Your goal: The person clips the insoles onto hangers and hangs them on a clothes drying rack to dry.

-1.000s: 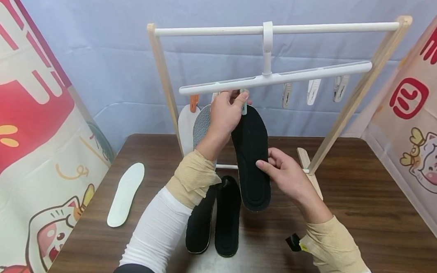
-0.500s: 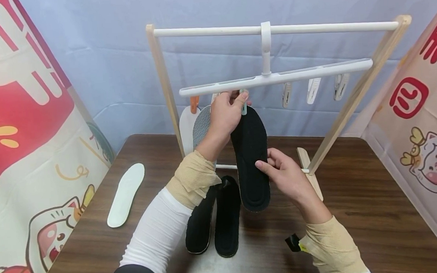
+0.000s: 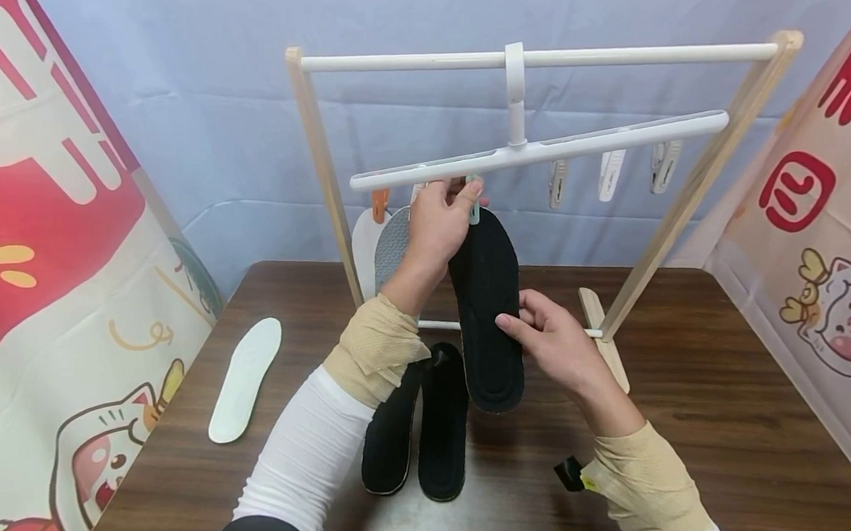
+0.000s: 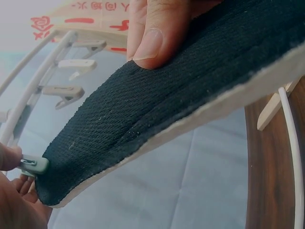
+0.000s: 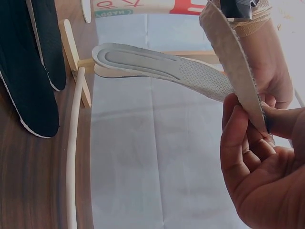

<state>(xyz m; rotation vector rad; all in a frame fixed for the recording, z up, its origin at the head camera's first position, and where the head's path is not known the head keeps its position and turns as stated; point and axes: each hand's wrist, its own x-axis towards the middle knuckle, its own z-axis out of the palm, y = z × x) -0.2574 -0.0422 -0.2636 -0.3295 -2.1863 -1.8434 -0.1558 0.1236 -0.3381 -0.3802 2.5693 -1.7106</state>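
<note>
A black insole (image 3: 487,310) hangs upright under the white hanger bar (image 3: 456,168). At its top, my left hand (image 3: 434,229) pinches a pale green clip (image 3: 474,207); in the left wrist view the clip (image 4: 35,164) sits over the insole's end (image 4: 52,186). My right hand (image 3: 555,343) pinches the insole's right edge, thumb on the front face. In the right wrist view, fingers of the right hand (image 5: 262,167) lie around the insole's pale edge (image 5: 233,62). Behind my left hand hangs a grey insole (image 3: 392,247), beside a white insole (image 3: 366,240) under an orange clip (image 3: 380,205).
Several free clips (image 3: 611,175) hang on the bar's right half. The hanger hooks over a wooden-sided rack (image 3: 636,286). On the table (image 3: 722,410) lie two black insoles (image 3: 443,425), partly behind my left arm, and a white insole (image 3: 246,379) at left.
The hanger bar's right end has risen slightly and its left end has dipped a little. The held insole has shifted slightly left with my right hand; both grips look the same.
</note>
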